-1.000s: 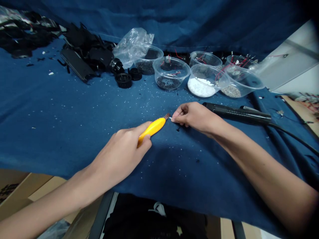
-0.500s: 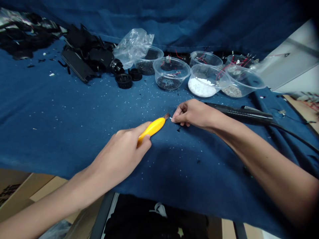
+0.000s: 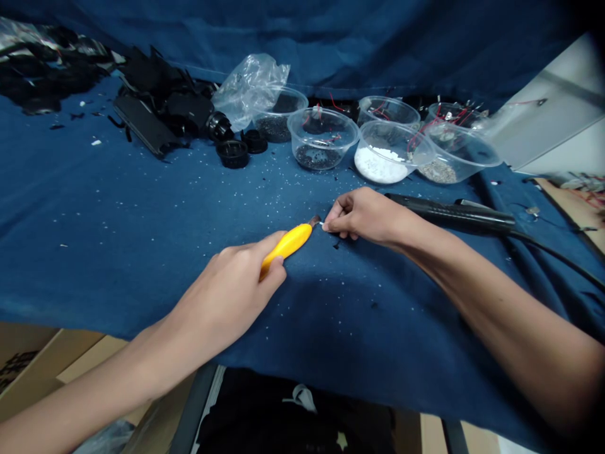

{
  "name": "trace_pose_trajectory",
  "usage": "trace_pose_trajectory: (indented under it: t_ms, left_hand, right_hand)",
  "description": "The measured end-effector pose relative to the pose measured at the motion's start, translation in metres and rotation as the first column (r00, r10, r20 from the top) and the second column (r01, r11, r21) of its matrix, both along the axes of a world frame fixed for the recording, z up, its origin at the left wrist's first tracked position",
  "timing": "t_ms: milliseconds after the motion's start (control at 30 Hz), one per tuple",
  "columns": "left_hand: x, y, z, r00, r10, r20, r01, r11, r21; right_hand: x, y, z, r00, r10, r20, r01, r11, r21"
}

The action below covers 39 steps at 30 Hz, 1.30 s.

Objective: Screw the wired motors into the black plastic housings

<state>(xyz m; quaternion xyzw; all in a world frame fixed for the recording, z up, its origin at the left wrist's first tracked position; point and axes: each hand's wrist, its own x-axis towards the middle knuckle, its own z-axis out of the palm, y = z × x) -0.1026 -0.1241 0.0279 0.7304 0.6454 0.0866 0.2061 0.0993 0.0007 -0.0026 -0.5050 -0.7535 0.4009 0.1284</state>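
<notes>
My left hand (image 3: 231, 287) is wrapped round a yellow-handled tool (image 3: 293, 241) with a short, dark metal tip. That tip points up and right, close to the fingertips of my right hand (image 3: 362, 214). Between thumb and forefinger my right hand pinches a small white piece (image 3: 321, 223), whose end meets or nearly meets the tip; at this size I cannot tell which. Both hands are low over the blue cloth (image 3: 142, 252), which is dotted with white specks. A small black scrap (image 3: 336, 245) lies just below my right fingers.
Behind the hands stand several clear tubs, one with white bits (image 3: 382, 165) and another with dark bits (image 3: 320, 156). A black corded tool (image 3: 454, 214) lies beyond my right forearm. Black plastic parts (image 3: 165, 107) and a clear bag (image 3: 253, 88) are piled at back left.
The whole view has shifted very slightly left. Both hands keep the same grip, with the tip and the white piece still close together.
</notes>
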Motion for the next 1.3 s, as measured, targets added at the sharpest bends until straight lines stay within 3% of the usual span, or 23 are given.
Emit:
trace_pose_trajectory:
  t_ms: [1300]
  left_hand:
    - [0.002,-0.003,-0.004,0.999,0.030,0.010,-0.030,0.999,-0.019]
  right_hand:
    - [-0.005,-0.008,0.010,0.993,-0.071,0.093,0.075,0.996,-0.041]
